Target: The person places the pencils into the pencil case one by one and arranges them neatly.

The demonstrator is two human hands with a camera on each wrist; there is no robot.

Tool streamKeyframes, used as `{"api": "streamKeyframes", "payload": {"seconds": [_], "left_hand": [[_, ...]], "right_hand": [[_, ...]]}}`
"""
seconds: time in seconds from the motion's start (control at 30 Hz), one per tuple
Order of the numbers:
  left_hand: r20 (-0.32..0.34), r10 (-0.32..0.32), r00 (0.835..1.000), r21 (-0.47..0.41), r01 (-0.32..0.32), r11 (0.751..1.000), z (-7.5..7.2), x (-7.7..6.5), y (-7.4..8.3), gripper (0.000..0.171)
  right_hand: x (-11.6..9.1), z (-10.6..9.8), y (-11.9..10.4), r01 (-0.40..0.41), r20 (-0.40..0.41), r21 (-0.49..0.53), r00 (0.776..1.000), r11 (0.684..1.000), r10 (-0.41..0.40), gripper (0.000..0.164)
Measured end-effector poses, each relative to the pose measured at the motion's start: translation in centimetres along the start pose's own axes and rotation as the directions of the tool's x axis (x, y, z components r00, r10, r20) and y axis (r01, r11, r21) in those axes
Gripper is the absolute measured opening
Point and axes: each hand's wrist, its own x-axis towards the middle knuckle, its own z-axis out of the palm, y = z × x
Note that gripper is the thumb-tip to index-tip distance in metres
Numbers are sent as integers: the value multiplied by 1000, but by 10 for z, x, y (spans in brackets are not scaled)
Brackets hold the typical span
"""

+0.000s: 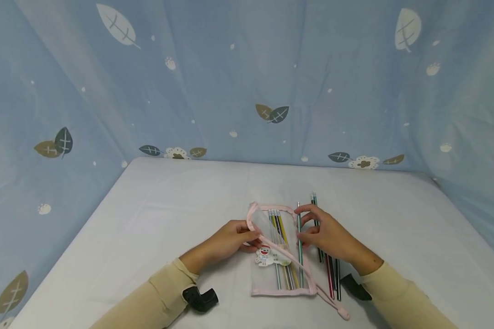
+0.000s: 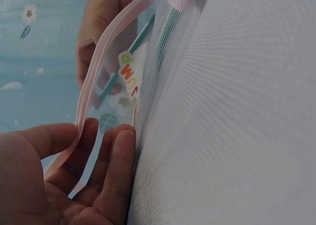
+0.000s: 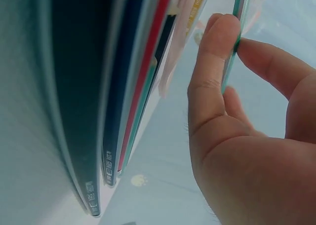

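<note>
A clear mesh pencil pouch [image 1: 262, 279] with pink trim lies on the table, several pencils [image 1: 281, 226] inside it. My left hand [image 1: 235, 237] pinches the pink edge [image 2: 85, 106] of its opening and lifts that flap away from the mesh back. Between thumb and fingertips, my right hand [image 1: 329, 232] holds a green pencil [image 1: 300, 251] lengthwise over the pouch's right side. In the right wrist view the same green pencil [image 3: 230, 62] shows between the fingers. How far its lower end reaches into the pouch I cannot tell.
Right of the pouch, partly under my right hand, lie several loose pencils [image 1: 329, 276], dark, red and green. A pink zipper pull [image 1: 343, 313] trails off the pouch's lower right corner. Blue patterned cloth [image 1: 230, 91] stands behind the white table [image 1: 169, 201] and along its sides.
</note>
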Motion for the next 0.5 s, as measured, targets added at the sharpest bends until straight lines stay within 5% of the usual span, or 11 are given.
{"api": "streamKeyframes", "payload": {"seconds": [0.5], "left_hand": [[0,12,1000,-2,-12,1000,-1,2,-2,27]], "right_hand": [[-1,-1,2,-5,65,-61,998,998,9,41]]}}
